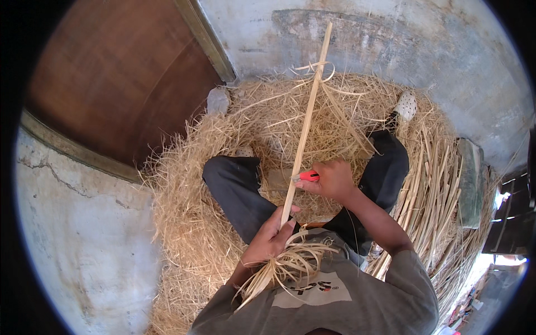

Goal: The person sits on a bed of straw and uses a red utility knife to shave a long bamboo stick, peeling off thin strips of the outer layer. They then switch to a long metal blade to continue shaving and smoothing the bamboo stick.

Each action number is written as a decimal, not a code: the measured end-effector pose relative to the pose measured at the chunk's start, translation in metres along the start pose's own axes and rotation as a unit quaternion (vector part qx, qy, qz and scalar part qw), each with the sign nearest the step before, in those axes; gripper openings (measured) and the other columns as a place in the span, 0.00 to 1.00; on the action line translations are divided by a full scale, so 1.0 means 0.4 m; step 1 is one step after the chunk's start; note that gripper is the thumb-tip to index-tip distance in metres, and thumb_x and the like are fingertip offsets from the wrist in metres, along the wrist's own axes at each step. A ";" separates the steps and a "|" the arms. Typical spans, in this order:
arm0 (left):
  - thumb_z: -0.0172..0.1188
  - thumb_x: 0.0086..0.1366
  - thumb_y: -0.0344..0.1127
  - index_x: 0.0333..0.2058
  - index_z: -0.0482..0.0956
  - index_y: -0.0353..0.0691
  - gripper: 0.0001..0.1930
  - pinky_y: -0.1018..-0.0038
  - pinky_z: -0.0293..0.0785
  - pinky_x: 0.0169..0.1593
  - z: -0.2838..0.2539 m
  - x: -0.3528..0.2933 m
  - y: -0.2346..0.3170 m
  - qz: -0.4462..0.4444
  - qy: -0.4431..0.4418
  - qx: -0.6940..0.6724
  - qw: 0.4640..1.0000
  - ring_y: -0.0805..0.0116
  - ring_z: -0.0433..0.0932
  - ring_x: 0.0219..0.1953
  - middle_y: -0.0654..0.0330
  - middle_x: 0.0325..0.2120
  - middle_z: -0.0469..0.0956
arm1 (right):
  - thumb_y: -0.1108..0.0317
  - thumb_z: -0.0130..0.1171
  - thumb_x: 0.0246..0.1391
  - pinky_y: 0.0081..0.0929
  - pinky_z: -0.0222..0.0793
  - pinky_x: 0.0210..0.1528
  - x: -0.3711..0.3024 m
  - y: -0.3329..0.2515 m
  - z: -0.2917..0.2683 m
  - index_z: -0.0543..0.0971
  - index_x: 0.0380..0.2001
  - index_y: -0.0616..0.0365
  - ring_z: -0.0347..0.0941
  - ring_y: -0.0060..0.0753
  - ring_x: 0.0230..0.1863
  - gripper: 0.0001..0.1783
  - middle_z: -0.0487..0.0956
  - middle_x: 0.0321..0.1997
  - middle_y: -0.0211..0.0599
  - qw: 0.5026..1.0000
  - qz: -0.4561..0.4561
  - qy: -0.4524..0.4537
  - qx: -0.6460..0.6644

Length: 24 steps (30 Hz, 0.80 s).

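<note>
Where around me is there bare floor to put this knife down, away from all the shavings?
Bare concrete floor lies to your left, between the shavings pile and the wooden door. Another bare strip runs beyond the pile's far edge. It is crowded in front and right: shavings surround your legs, and cut strips are stacked by your right arm.

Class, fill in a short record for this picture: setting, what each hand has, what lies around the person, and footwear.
Setting: person seated on a heap of straw-like shavings beside a grey wall and a brown door
Left hand: grips a long pale cane strip
Right hand: holds a red-handled knife against the strip
Peeled curls: bunched at the strip's near end
Split strips: piled to the person's right
Footwear: pale shoes
</note>
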<state>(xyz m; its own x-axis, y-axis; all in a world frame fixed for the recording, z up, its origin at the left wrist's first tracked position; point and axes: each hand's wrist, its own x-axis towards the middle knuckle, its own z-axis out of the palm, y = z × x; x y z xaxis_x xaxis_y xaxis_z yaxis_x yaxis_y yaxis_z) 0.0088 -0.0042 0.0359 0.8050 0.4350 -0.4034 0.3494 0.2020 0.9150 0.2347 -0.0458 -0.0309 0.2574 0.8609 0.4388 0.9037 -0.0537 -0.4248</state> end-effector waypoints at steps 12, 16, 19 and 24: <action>0.45 0.71 0.29 0.56 0.63 0.41 0.16 0.80 0.59 0.29 -0.005 -0.023 0.002 0.037 0.016 0.081 0.996 0.80 0.61 0.25 0.67 0.23 0.62 | 0.29 0.58 0.44 0.39 0.66 0.19 0.051 0.033 0.009 0.74 0.13 0.54 0.70 0.44 0.13 0.35 0.70 0.10 0.39 0.999 -0.036 0.034 -0.006; 0.45 0.71 0.29 0.55 0.62 0.42 0.15 0.79 0.59 0.29 -0.003 -0.037 0.008 0.030 -0.003 0.090 0.996 0.80 0.61 0.25 0.66 0.24 0.62 | 0.28 0.51 0.50 0.43 0.67 0.24 0.106 0.079 0.000 0.77 0.14 0.55 0.72 0.45 0.16 0.38 0.71 0.11 0.41 0.996 0.066 0.061 0.005; 0.45 0.71 0.30 0.55 0.61 0.42 0.15 0.79 0.60 0.30 0.005 -0.058 -0.003 0.007 -0.023 0.075 0.997 0.80 0.61 0.26 0.65 0.24 0.62 | 0.24 0.45 0.50 0.38 0.70 0.26 0.165 0.156 -0.006 0.82 0.23 0.57 0.77 0.43 0.22 0.42 0.77 0.16 0.39 0.970 0.221 -0.050 -0.088; 0.45 0.72 0.31 0.55 0.62 0.42 0.14 0.79 0.62 0.32 0.010 -0.060 0.008 -0.040 -0.063 0.063 0.995 0.79 0.62 0.28 0.64 0.26 0.63 | 0.22 0.32 0.53 0.40 0.71 0.35 0.241 0.296 -0.014 0.84 0.38 0.51 0.79 0.45 0.32 0.46 0.80 0.26 0.46 0.944 0.326 0.009 -0.046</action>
<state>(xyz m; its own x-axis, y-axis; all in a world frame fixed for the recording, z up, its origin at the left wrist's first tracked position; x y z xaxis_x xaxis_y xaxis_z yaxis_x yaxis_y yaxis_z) -0.0076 -0.0174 0.0485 0.8225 0.3074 -0.4785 0.4666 0.1162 0.8768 0.3685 0.0281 -0.0342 0.7742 0.6209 0.1228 0.5774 -0.6135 -0.5388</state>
